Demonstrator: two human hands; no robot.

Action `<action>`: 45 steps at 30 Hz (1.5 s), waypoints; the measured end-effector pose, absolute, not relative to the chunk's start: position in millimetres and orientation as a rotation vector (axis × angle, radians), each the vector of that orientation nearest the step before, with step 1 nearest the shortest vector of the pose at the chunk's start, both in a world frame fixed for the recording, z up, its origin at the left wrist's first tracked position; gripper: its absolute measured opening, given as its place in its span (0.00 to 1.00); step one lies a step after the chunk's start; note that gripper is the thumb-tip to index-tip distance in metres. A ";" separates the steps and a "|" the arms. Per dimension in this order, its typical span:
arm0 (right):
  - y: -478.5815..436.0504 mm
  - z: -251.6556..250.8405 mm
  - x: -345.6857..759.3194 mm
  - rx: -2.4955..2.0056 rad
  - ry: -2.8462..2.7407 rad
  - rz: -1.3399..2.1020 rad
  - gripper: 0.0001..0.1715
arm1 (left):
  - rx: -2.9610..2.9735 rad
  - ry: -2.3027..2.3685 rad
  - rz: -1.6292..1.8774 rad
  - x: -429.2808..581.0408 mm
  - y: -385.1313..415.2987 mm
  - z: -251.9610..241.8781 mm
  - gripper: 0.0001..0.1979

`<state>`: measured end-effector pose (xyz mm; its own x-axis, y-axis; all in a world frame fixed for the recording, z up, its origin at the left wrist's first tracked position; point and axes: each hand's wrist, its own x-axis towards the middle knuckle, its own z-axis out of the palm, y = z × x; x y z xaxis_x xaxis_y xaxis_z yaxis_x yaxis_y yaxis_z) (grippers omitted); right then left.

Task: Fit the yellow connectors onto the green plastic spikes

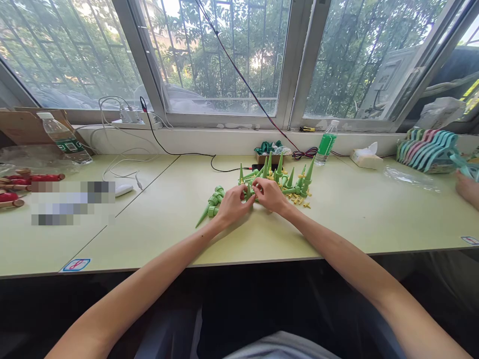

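My left hand (234, 203) is closed, thumb and fingers pinched on a small green plastic spike (249, 189) that shows partly between my hands. Close beside it, my right hand (270, 194) is also closed with its fingertips bent together; what they grip is hidden. Behind the hands stand several green plastic spikes (308, 175), points up, among lying ones. Small yellow plastic fittings (297, 200) are scattered to the right of my right hand. Left of my left hand lies a group of green pieces with ribbed caps (215, 198), one of them a spike (202, 216) pointing toward me.
A green-labelled bottle (327, 143), a tissue pack (366, 156) and a stack of coloured hangers (426, 149) stand to the right. Another person's hand (467, 188) is at the far right. A black cable (179, 153) crosses the table's back; red wooden-handled items (35, 178) lie left.
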<state>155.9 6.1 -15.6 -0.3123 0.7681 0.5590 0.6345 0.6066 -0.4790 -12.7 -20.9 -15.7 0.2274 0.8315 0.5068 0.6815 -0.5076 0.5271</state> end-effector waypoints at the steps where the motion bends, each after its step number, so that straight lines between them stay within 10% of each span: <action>1: 6.2 -15.6 155.9 -1.106 -2.046 0.216 0.07 | 2.303 1.440 1.145 -12.6 -21.1 -15.5 0.13; 45: 3.4 -13.5 152.7 -0.998 -1.998 0.265 0.09 | 2.326 1.431 1.193 -11.3 -17.9 -18.3 0.15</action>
<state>152.7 3.4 -13.5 -0.3071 0.7333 0.6065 0.5502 0.6568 -0.5156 -11.3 -17.9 -18.3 0.2240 0.8089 0.5436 0.6803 -0.5291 0.5072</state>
